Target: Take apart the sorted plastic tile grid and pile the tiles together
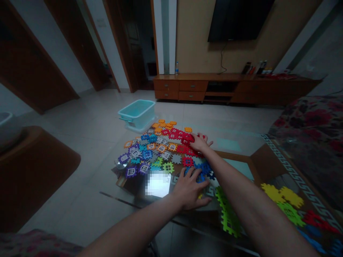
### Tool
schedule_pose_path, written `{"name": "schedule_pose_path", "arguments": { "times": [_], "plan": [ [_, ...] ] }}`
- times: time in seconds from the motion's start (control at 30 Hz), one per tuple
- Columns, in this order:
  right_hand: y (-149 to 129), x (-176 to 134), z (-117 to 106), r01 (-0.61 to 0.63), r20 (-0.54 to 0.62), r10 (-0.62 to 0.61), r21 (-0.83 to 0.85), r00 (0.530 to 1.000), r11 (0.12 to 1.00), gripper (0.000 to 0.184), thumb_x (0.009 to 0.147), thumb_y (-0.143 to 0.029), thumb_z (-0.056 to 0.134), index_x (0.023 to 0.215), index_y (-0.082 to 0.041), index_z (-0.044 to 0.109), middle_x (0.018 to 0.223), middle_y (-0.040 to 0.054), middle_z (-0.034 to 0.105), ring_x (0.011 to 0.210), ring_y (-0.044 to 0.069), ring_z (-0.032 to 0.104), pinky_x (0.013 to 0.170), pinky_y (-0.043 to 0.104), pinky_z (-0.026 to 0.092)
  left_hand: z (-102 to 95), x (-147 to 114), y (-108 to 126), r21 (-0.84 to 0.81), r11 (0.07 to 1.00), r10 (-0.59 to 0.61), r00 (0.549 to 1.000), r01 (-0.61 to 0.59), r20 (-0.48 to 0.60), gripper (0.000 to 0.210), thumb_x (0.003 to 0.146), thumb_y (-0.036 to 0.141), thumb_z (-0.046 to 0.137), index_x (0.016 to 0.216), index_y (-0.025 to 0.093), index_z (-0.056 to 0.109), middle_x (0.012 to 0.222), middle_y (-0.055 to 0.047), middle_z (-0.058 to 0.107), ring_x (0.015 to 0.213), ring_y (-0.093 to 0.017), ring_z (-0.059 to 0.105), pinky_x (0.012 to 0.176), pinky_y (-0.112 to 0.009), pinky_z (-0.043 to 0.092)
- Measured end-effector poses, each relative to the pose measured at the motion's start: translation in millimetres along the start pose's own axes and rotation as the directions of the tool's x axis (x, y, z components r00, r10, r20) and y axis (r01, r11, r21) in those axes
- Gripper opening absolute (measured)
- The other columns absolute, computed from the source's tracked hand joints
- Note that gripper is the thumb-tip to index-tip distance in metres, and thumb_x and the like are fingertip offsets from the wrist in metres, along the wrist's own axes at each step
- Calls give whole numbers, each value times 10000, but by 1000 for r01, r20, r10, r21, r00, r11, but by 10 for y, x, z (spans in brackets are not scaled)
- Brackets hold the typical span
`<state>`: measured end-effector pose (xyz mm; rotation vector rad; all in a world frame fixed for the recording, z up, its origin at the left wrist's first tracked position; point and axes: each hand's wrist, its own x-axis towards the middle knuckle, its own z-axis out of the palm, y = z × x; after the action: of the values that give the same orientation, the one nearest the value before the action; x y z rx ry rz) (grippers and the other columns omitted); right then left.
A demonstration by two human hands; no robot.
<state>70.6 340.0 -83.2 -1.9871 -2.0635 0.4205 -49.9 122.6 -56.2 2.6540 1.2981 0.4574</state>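
Observation:
Interlocking plastic building tiles with toothed edges cover much of a glass-topped table. My right hand (200,142) reaches over the red tiles (177,134), fingers apart, touching those at the right edge of the pile. Nearer to me, my left hand (189,187) lies with spread fingers at the dark blue tiles (205,167); its fingertips touch some of them. Beside it is a lime green tile (168,167). Purple window tiles (131,171), grey tiles (177,159) and orange tiles (162,148) spread to the left. A long green toothed strip (227,216) is partly hidden under my right forearm.
A bright blurred-out screen (158,184) lies left of my left hand. Beyond the pile stands a light blue plastic bin (138,112). Yellow tiles (281,194) lie at the table's right side. A flowered sofa (311,142) flanks the right, a TV cabinet (193,87) the back.

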Motion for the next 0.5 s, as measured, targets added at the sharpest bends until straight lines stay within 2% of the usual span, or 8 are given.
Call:
{"name": "schedule_pose_path", "arguments": {
  "times": [0.1,0.2,0.37,0.43,0.5],
  "plan": [
    [10,-3,12,36,-66,-36,-2,997,999,564,771,-543,632,1295,-348,557,1368,102,453,1247,391,367,997,679,264,-16,17,-1,41,998,46,999,-47,9,365,902,528,489,1170,317,618,1347,-107,502,1218,-323,459,969,-532,401],
    [14,-6,16,42,-108,-39,21,993,999,575,720,-506,678,1225,-257,568,1284,118,505,1180,367,413,964,563,355,-7,24,-26,60,995,81,996,-82,23,340,855,455,573,1159,305,599,1345,-111,482,1141,-318,482,897,-484,439],
    [23,-6,-14,62,-184,-42,106,982,992,583,685,-286,664,1236,-208,492,1218,120,578,1117,330,484,910,469,414,23,25,-116,66,997,33,999,-32,-22,363,802,384,609,1143,265,574,1321,-108,490,1094,-310,484,866,-446,464],
    [24,2,-57,94,-205,-62,149,977,984,567,678,-248,649,1224,-206,501,1199,110,603,1097,304,515,906,429,426,13,26,-155,81,997,-8,999,11,-38,328,787,326,602,1107,258,579,1230,-96,545,1054,-301,494,845,-435,472],
    [21,19,-113,126,-221,-81,198,972,972,471,693,-240,620,1157,-196,555,1136,93,643,1046,268,559,899,383,439,-18,24,-194,92,995,-40,998,44,-51,304,771,285,593,1073,256,585,1119,-87,588,1007,-294,507,809,-423,480]
  ]
}}
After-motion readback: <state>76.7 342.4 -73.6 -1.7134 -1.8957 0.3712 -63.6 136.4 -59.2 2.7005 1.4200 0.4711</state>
